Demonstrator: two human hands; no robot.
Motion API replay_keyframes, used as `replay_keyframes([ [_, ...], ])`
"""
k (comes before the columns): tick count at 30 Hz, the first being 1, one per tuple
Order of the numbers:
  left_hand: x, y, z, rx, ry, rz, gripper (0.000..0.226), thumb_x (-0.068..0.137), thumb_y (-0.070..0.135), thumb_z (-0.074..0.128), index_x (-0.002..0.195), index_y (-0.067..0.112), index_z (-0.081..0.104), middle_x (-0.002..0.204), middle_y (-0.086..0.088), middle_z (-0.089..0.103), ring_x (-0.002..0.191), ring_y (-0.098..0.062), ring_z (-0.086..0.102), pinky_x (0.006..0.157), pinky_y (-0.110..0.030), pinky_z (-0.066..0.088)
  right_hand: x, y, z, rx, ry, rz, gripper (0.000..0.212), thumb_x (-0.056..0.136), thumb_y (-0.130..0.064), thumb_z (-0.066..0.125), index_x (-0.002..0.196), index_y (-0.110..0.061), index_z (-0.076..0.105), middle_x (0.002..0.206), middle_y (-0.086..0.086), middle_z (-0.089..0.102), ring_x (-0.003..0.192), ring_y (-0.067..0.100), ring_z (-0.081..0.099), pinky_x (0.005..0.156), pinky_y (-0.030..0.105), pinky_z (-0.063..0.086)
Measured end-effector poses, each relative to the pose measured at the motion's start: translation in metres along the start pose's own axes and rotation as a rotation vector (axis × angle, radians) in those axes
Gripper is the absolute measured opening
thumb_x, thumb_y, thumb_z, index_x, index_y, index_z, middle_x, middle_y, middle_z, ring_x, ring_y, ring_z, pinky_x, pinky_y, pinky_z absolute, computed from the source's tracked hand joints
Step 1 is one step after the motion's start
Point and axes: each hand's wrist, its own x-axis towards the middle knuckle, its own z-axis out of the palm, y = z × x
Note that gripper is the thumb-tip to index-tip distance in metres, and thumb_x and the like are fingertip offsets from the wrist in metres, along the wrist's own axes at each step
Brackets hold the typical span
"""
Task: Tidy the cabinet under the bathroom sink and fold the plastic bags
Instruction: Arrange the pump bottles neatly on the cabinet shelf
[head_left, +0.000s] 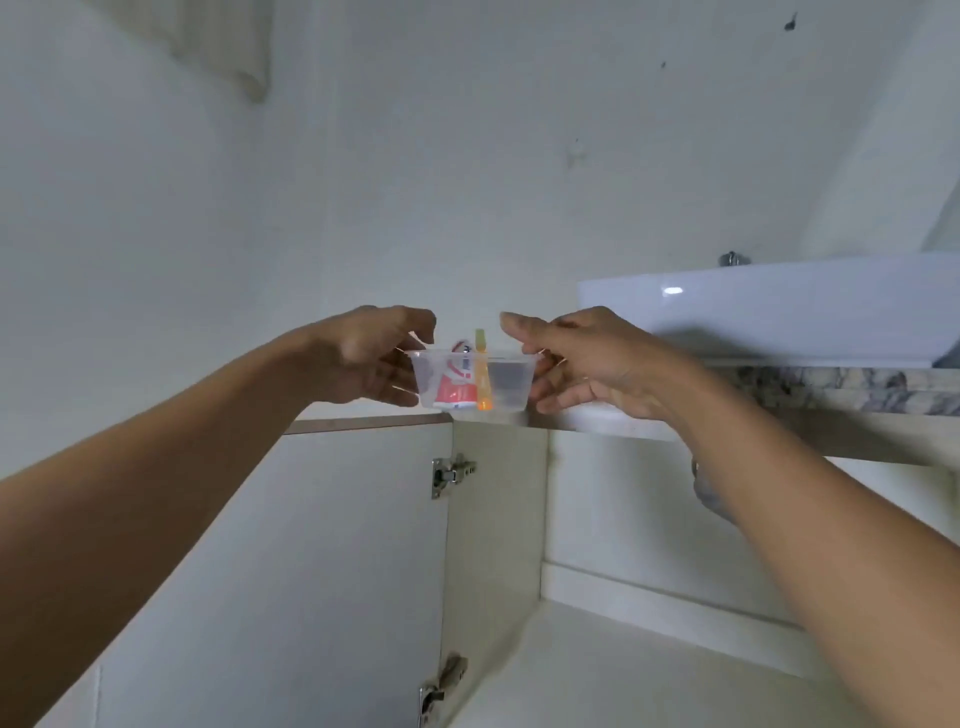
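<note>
countertop (810, 389) in marble with white basin (779, 312) on top, pale wall behind. open cabinet (597, 499) below, door (337, 545) swung to left on two hinges (452, 473). tap (731, 258) mostly hidden behind basin. clear plastic container (506, 382) at countertop's left end, red-white tube (454, 387) and orange stick (482, 379) inside, print not readable. cannot tell if container rests on edge. left hand (369, 358) and right hand (587, 358) both raised, fingers curled around container sides, gripping it.
</note>
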Motion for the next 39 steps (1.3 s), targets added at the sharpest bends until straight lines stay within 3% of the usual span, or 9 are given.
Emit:
replay_keyframes([
  [6,0.039,0.037,0.001,-0.085,0.055,0.034,0.037,0.089,0.025,0.059,0.115,0.001,0.053,0.100,-0.016,0.061,0.073,-0.027,0.065,0.073,-0.036,0.056,0.042,-0.036,-0.012,-0.146,0.058,-0.061,0.073,0.053,-0.049,0.089,0.103,0.000,0.069,0.116,0.010,0.063,0.084,0.026,0.070,0.077,0.040,0.062],
  [10,0.070,0.040,0.016,-0.144,0.097,0.101,0.030,0.084,0.027,0.065,0.104,0.005,0.059,0.082,-0.010,0.069,0.060,-0.022,0.067,0.065,-0.030,0.052,0.072,-0.031,-0.022,-0.139,0.104,-0.012,0.065,0.065,-0.043,0.088,0.109,0.000,0.066,0.117,0.011,0.060,0.091,0.028,0.071,0.077,0.036,0.062],
  [13,0.099,0.032,0.027,-0.202,0.189,0.152,0.032,0.077,0.024,0.079,0.098,0.002,0.068,0.104,-0.017,0.070,0.077,-0.029,0.071,0.079,-0.036,0.061,0.095,-0.016,-0.024,-0.145,0.211,0.020,0.064,0.069,-0.043,0.086,0.109,-0.001,0.059,0.110,0.016,0.059,0.087,0.028,0.072,0.073,0.033,0.062],
  [19,0.145,0.010,0.039,-0.241,0.315,0.164,0.023,0.083,0.019,0.081,0.079,0.002,0.065,0.086,-0.014,0.066,0.082,-0.033,0.069,0.085,-0.051,0.060,0.134,0.014,-0.020,-0.182,0.271,0.000,0.058,0.080,-0.029,0.081,0.115,0.013,0.061,0.096,0.019,0.068,0.075,0.025,0.065,0.084,0.044,0.059],
  [24,0.178,-0.009,0.043,-0.117,0.346,0.147,0.031,0.082,0.029,0.082,0.081,0.003,0.065,0.087,-0.017,0.069,0.087,-0.032,0.071,0.089,-0.051,0.059,0.158,0.036,-0.023,-0.289,0.244,0.031,0.048,0.088,-0.022,0.073,0.115,0.016,0.060,0.086,0.013,0.056,0.075,0.023,0.057,0.078,0.037,0.055],
  [28,0.190,-0.023,0.048,0.082,0.379,0.189,0.036,0.083,0.041,0.080,0.088,0.010,0.061,0.083,-0.013,0.061,0.075,-0.026,0.057,0.073,-0.036,0.054,0.163,0.046,-0.023,-0.487,0.227,0.031,0.051,0.091,-0.027,0.068,0.123,0.011,0.058,0.111,0.023,0.065,0.096,0.034,0.066,0.095,0.047,0.052],
  [31,0.191,-0.031,0.052,0.198,0.485,0.329,0.032,0.092,0.033,0.070,0.108,0.005,0.066,0.104,-0.006,0.061,0.088,-0.020,0.056,0.077,-0.027,0.044,0.162,0.054,-0.021,-0.573,0.297,-0.060,0.051,0.084,-0.028,0.074,0.125,-0.003,0.058,0.123,0.012,0.060,0.111,0.030,0.061,0.094,0.037,0.051],
  [35,0.184,-0.038,0.056,0.400,0.509,0.477,0.024,0.095,0.014,0.055,0.114,0.008,0.069,0.119,-0.011,0.064,0.083,-0.018,0.058,0.075,-0.026,0.044,0.160,0.062,-0.021,-0.648,0.322,-0.193,0.032,0.081,-0.017,0.068,0.112,-0.015,0.063,0.109,-0.001,0.056,0.103,0.019,0.057,0.067,0.021,0.039],
  [39,0.185,-0.042,0.058,0.425,0.471,0.451,0.032,0.095,0.009,0.049,0.123,0.007,0.066,0.127,-0.012,0.061,0.079,-0.020,0.063,0.072,-0.029,0.052,0.164,0.066,-0.023,-0.700,0.288,-0.187,0.033,0.082,-0.014,0.063,0.115,-0.016,0.064,0.119,0.001,0.061,0.109,0.018,0.057,0.081,0.024,0.044],
])
